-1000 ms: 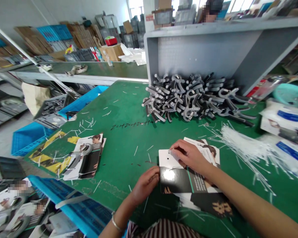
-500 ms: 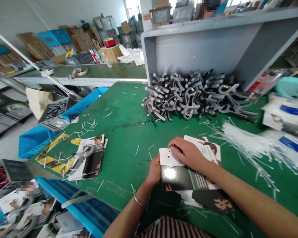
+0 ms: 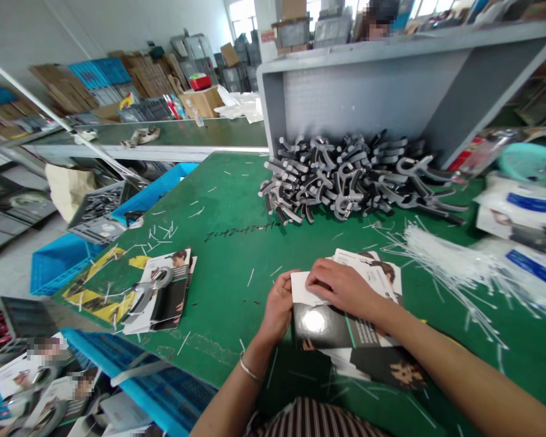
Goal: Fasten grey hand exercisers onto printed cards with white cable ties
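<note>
A printed card (image 3: pixel 323 328), white at the top and black below, lies over a stack of similar cards (image 3: pixel 386 367) in front of me. My left hand (image 3: pixel 279 300) grips its upper left edge, fingers partly behind it. Bent across the card's top is my right hand (image 3: pixel 341 285), its fingers closed over the spot where two small holes showed earlier; whatever is in them is hidden. To the right spreads a bunch of thin white plastic ties (image 3: pixel 450 267). Beyond the cards, a heap of grey and black hand grips (image 3: pixel 346 176) spills from a tipped grey crate (image 3: pixel 373 91).
On the left of the green table (image 3: pixel 227 255), a hand grip (image 3: pixel 152 291) lies on printed cards. A blue crate (image 3: pixel 150 376) with carded hand grips stands below the left edge. Plastic bags (image 3: pixel 528 206) are at right. A person (image 3: pixel 377 21) is behind the crate.
My left hand has shifted up along the card's left edge. The right hand's fingers have curled further over the card's holes, and the view has moved slightly.
</note>
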Demonstrator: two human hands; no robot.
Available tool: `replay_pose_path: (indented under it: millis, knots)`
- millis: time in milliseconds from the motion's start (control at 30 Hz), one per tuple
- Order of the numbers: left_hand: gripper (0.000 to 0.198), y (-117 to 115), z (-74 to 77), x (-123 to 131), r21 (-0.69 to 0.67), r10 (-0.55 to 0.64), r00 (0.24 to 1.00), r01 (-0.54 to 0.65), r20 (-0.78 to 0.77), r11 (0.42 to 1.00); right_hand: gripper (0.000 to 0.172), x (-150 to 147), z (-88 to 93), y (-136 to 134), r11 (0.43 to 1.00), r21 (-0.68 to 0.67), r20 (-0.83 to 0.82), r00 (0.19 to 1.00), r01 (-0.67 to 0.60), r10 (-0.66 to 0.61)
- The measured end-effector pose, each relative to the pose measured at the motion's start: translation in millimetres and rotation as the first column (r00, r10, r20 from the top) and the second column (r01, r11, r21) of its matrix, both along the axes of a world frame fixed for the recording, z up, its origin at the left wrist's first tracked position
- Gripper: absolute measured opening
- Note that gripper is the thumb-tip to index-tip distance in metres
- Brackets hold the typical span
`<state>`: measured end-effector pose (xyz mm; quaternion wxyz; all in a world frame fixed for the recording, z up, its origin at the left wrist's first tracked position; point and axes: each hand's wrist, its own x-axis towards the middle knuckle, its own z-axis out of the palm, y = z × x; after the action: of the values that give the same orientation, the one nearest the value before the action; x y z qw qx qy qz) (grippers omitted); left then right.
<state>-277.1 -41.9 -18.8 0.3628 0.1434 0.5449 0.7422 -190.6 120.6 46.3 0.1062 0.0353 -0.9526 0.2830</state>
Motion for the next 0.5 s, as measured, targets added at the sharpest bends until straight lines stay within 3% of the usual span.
replay_pose_path:
  millis: [100,200,267,333,400,467,500]
  knots:
    - [0.044,-3.0,7.4,-10.0,-0.018,0.019,0.999,-0.018,0.034,1.0,0.01,-1.7,-0.1,0.6,0.995,-0.102,-0.024,1.0,-0.007,0.005]
    - [0.044,-1.3,22.0,-28.1,-0.135,-0.01,0.996,-0.002,-0.088,0.991,0.01,6.8,11.4,2.1,0.944,-0.33,-0.019,0.999,0.018,-0.026]
    - [0.044,2.5,35.7,-39.2,-0.208,-0.206,0.968,0.175,-0.14,0.962,0.013,18.9,23.3,6.2,0.893,-0.448,0.0,0.999,0.048,-0.054]
    - [0.041,5.7,50.0,-44.6,-0.254,-0.402,0.906,0.36,-0.135,0.898,0.015,31.7,33.0,18.1,0.868,-0.488,0.011,0.994,0.097,-0.105]
    - [0.037,6.1,61.2,-41.6,-0.254,-0.395,0.911,0.356,-0.122,0.899,0.018,38.5,36.0,41.5,0.883,-0.43,-0.006,0.978,0.187,-0.21]
    - [0.036,2.6,65.9,-29.7,-0.232,-0.207,0.97,0.174,-0.13,0.957,0.025,34.4,31.2,75.5,0.906,-0.265,-0.072,0.93,0.331,-0.361]
    - [0.037,-0.6,65.5,-20.9,-0.23,-0.121,0.984,0.089,-0.129,0.969,0.028,27.7,26.7,94.8,0.901,-0.118,-0.136,0.892,0.417,-0.431]
